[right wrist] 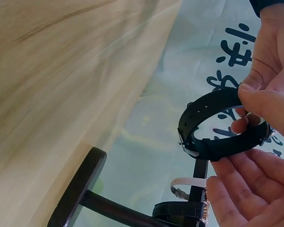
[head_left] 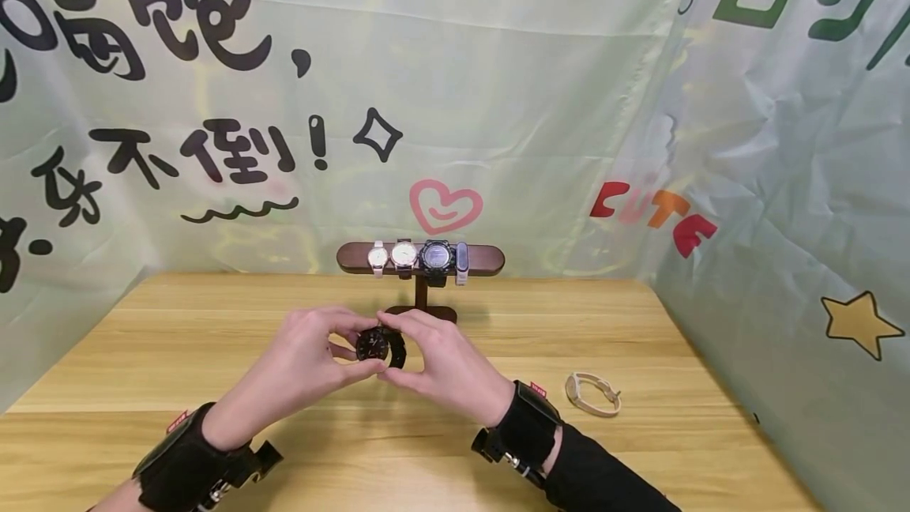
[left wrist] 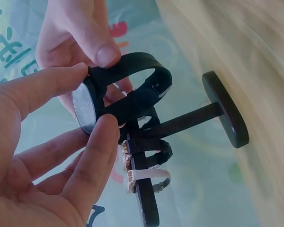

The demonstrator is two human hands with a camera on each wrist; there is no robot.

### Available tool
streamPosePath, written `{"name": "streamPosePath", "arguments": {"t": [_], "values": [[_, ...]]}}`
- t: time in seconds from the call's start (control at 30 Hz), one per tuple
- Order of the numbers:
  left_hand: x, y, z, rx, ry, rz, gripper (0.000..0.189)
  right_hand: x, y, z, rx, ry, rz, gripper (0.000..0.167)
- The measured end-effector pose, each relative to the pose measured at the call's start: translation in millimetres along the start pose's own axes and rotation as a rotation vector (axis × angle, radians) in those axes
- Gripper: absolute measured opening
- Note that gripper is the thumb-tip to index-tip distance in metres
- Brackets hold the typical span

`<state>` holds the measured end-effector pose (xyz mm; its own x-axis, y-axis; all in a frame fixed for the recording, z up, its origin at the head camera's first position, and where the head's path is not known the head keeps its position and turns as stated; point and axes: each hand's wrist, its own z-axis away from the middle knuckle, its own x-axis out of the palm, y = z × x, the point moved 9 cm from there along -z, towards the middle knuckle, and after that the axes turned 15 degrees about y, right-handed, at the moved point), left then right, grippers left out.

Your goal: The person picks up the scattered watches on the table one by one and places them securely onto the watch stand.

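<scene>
A black wristwatch with a dark dial is held up between the two hands, in front of the watch stand's base. My left hand pinches its case, thumb on one side and fingers on the other. From the other side my right hand grips the strap close to the case. In the left wrist view the black strap forms a closed loop, with the dial facing the left palm. The right wrist view shows the strap's holes and metal buckle on the loop's far side.
Behind the hands stands a dark brown watch stand, its bar carrying a white-strapped watch, a brown-strapped watch, a chunky black watch and a pale band. A small cream-strapped watch lies on the wooden table at right.
</scene>
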<state>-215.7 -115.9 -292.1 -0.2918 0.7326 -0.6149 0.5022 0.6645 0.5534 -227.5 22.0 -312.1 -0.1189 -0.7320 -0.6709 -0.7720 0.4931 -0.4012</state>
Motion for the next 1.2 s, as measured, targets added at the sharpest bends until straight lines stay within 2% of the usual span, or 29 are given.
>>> {"name": "streamPosePath", "arguments": {"t": [0.13,0.43,0.7,1.2], "values": [[-0.5,-0.8,0.3,-0.029,0.013,0.025,0.039,-1.4,0.6,-0.6,0.004,0.020,-0.006,0.065],[-3.9,3.5,-1.0,-0.039,0.070,0.109,0.036,-5.5,3.4,-4.0,0.021,0.049,-0.069,0.057],[-6.7,9.0,0.7,0.024,0.101,0.122,0.029,-9.8,8.2,-7.4,0.032,0.067,-0.154,0.056],[-5.4,13.5,1.2,0.059,0.127,0.190,0.031,-17.0,6.5,-7.7,-0.001,0.108,-0.133,0.057]]}}
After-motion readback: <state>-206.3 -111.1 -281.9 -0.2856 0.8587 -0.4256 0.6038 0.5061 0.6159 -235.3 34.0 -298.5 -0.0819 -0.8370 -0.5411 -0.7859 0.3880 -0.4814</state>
